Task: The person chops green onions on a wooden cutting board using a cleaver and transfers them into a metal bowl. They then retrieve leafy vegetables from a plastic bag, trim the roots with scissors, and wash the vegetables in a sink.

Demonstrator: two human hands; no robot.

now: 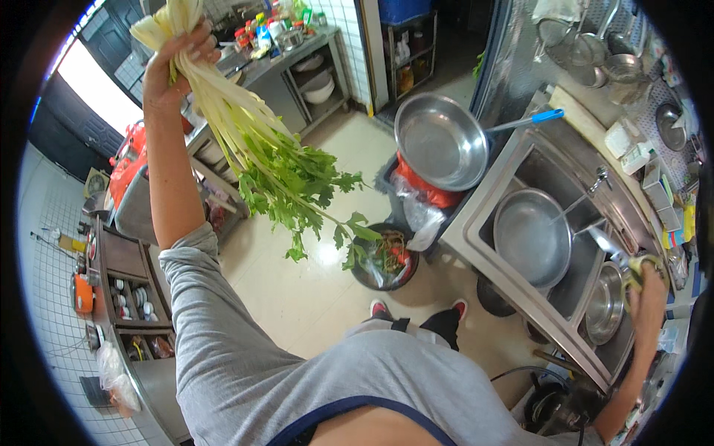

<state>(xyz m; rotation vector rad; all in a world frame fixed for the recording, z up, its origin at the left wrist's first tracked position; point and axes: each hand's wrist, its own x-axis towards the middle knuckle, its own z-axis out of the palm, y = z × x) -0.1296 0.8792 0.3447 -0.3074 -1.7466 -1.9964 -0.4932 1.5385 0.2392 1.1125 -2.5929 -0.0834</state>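
Note:
My left hand (175, 64), raised at the upper left, grips a bunch of celery (245, 125) near its pale root end. The stalks slant down to the right, and the green leaves spread above the floor. At the far right, my right hand (650, 292) holds kitchen scissors (627, 259) by their yellow-green handles, with the blades pointing up and left over the sink. Below the blades, a steel basin (532, 240) sits in the double sink (477, 223) under a thin stream from the faucet (599, 175). A smaller steel bowl (604, 304) occupies the nearer compartment.
A bin (385, 256) holding scraps stands on the floor ahead of my feet. Beside the sink, a large steel bowl (440, 142) rests on a bin with red and clear plastic bags. Counters with jars (262, 36) and shelves lie left, with strainers (588, 50) hanging upper right.

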